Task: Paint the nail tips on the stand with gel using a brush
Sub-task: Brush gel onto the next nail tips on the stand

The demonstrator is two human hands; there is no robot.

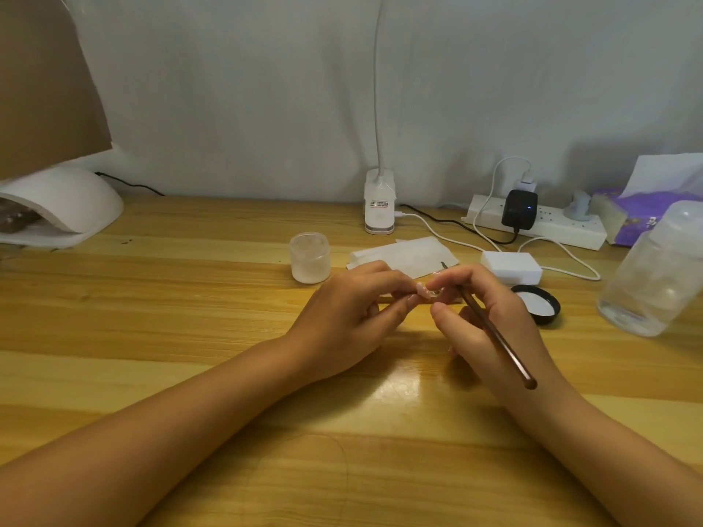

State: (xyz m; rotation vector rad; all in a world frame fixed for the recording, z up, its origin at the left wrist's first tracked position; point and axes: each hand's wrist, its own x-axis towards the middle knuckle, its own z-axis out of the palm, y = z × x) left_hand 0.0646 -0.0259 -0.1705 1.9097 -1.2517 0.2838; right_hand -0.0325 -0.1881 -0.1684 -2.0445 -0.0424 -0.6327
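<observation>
Over a pale wooden table (114,317), we are pinching a small pink nail tip (421,289) in our left hand (342,321) while our right hand (490,317) is gripping a thin dark brush (494,332).

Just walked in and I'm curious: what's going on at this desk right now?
A person is doing nail work at a wooden table. The left hand pinches a small nail tip at its fingertips, and the right hand holds a thin brush and also touches the tip. Behind the hands are an open jar, its black lid, some paper wipes and a white curing lamp.
</observation>
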